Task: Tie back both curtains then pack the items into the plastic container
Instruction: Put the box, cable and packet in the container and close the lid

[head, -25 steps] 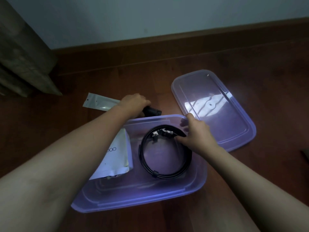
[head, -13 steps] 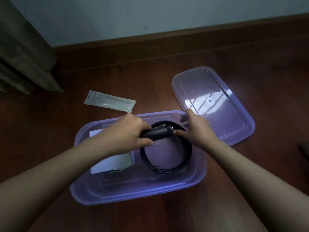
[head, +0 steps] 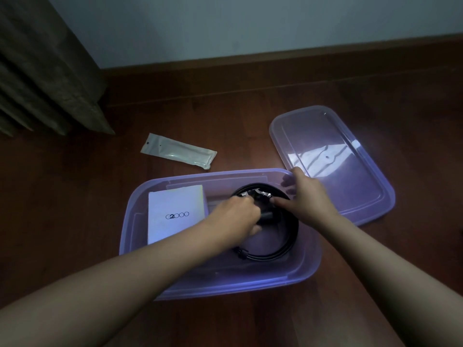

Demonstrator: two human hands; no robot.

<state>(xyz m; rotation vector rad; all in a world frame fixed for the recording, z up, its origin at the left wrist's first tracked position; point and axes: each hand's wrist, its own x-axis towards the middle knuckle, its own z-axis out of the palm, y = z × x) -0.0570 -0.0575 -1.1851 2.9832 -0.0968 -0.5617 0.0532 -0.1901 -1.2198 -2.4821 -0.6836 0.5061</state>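
Note:
A translucent purple plastic container point(head: 225, 284) sits on the wooden floor. Inside it lie a white packet marked G2000 point(head: 175, 216) on the left and a coiled black belt point(head: 283, 251) with a metal buckle on the right. My left hand point(head: 235, 219) grips a short black cylinder point(head: 269, 217) low inside the belt's coil. My right hand point(head: 310, 199) holds the far right part of the belt, close to the container's wall, with one finger reaching toward the buckle. The container's lid point(head: 350, 171) lies flat just beyond it to the right.
A small clear plastic sachet point(head: 179, 151) lies on the floor behind the container. A dark curtain point(head: 45, 71) hangs at the far left, down to the floor. A wooden skirting board runs along the pale wall at the back.
My left hand picked the black cylinder up from the floor behind the container, carried it over the rim and lowered it into the belt's coil. My right hand stayed on the belt.

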